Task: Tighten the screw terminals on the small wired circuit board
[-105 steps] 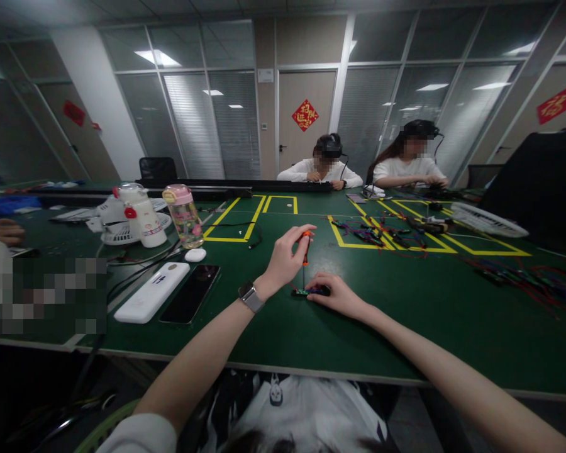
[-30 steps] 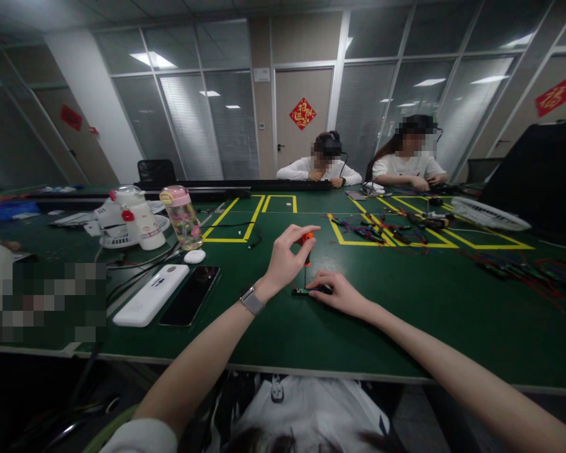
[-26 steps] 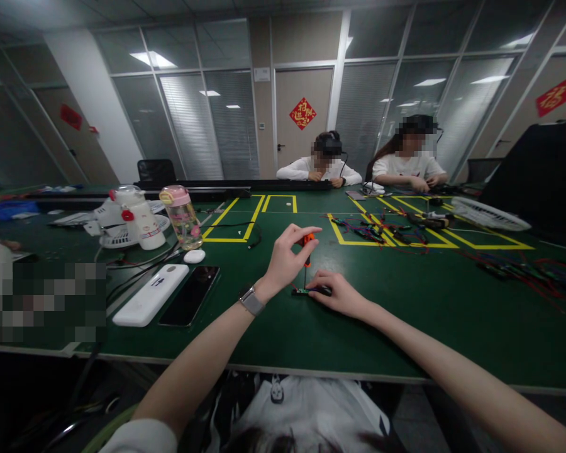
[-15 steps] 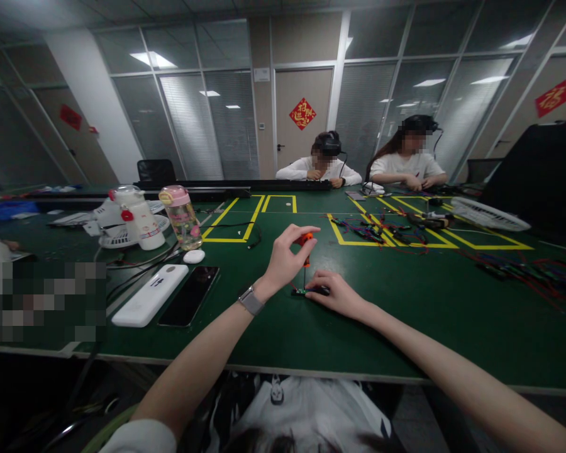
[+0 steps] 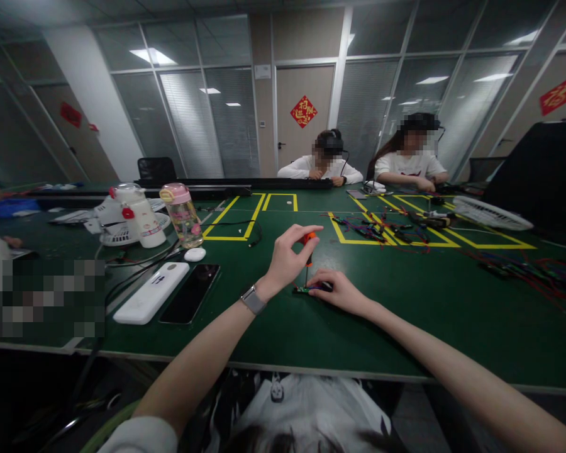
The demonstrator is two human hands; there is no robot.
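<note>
My left hand (image 5: 288, 253) is wrapped round the orange handle of a screwdriver (image 5: 310, 259), which stands nearly upright. Its thin shaft points down to a small green circuit board (image 5: 302, 290) on the table. The exact contact of the tip is too small to make out. Beside it, my right hand (image 5: 337, 290) rests low, its thumb and fingers closed on the right end of the board. Part of the board lies hidden under those fingers.
Left of my hands lie a black phone (image 5: 190, 294), a white power bank (image 5: 151, 294) and a white earbud case (image 5: 195, 255). A pink-lidded bottle (image 5: 183, 217) stands behind them. Wired boards (image 5: 372, 228) lie beyond my right hand. Two people sit across the table.
The view has shifted very slightly. Both hands keep nearly the same place at the board, and the screwdriver leans a little differently.
</note>
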